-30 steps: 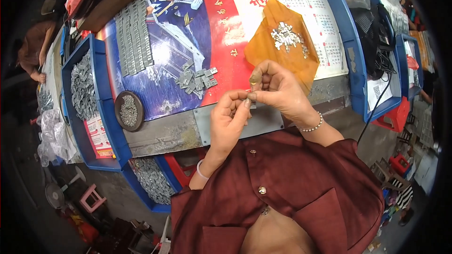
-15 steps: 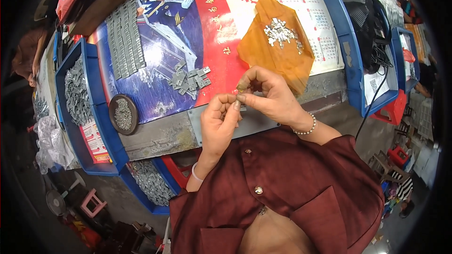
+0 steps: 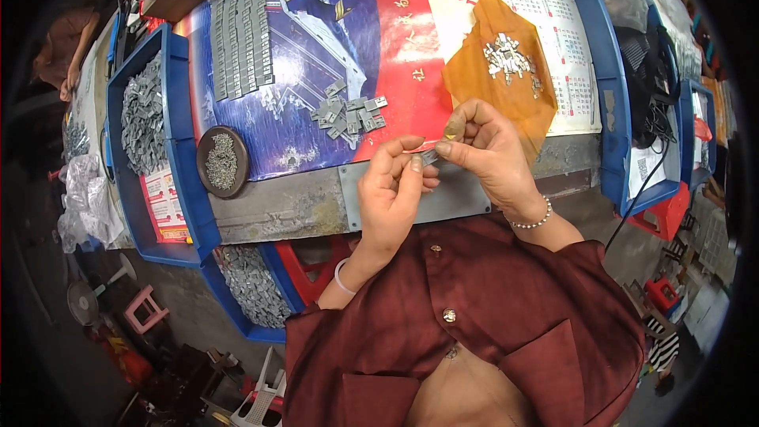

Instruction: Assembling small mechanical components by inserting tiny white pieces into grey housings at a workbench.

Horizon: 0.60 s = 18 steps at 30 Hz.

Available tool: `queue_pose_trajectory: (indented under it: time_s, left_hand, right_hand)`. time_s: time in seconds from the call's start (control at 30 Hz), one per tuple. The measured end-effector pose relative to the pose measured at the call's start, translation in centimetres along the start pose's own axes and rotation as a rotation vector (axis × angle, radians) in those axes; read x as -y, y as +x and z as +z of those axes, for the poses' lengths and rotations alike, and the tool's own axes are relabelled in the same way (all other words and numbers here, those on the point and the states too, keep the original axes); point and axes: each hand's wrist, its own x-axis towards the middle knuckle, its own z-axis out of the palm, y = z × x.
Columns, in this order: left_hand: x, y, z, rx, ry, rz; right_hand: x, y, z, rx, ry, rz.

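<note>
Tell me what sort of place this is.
Most likely a small-parts assembly workshop: a blue bin heaped with grey pieces, a round dark dish of tiny metal parts, and neat rows of flat grey parts laid out on the worktable.

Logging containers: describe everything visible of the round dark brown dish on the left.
The round dark brown dish is shallow with a raised rim, its material perhaps wood or plastic. It lies flat, holding a heap of tiny silvery, metallic-looking pieces. It stands near the front edge of the grey worktop, over the lower-left corner of the glossy printed poster, close beside the blue plastic tray; contact is unclear. Neither the left hand nor right hand touches it.
</note>
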Motion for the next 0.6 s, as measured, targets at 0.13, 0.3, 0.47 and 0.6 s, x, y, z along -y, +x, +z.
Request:
queue_pose_trajectory:
  time_s: [0.13, 0.3, 0.47, 0.6]
  left_hand:
    - [0.2, -0.1, 0.1, -0.016, 0.017, 0.067]
    - [0.7, 0.0, 0.2, -0.048, 0.098, 0.131]
    - [1.5, 0.0, 0.1, -0.072, 0.117, 0.235]
    - [2.1, 0.0, 0.1, -0.102, 0.106, 0.285]
  right_hand:
    - [-0.4, 0.1, 0.2, -0.022, -0.036, -0.037]
    - [-0.9, 0.2, 0.6, -0.058, -0.054, -0.060]
    - [-1.3, 0.2, 1.1, -0.083, -0.056, -0.092]
    - [-1.5, 0.2, 1.6, -0.097, -0.101, -0.094]
